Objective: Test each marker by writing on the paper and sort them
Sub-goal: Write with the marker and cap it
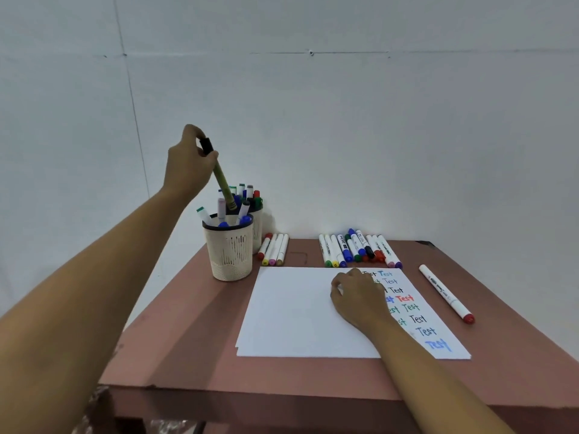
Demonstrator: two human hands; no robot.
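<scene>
My left hand (pixel 188 161) is raised above two cream mesh cups and grips the black-capped top of an olive marker (pixel 223 180), whose lower end is still among the markers in the near cup (pixel 230 255). My right hand (pixel 357 297) rests on the white paper (pixel 291 314) with its fingers loosely curled and holds nothing. Rows of the word "Test" in several colours (pixel 413 308) run down the paper's right side, partly hidden by my right hand and arm.
A second cup (pixel 257 228) of markers stands behind the first. Several markers (pixel 275 249) lie in a small row beside the cups, and a bigger row (pixel 358 249) lies behind the paper. A lone red-capped marker (pixel 446 293) lies right of the paper. The wall is close behind the brown table (pixel 194 339).
</scene>
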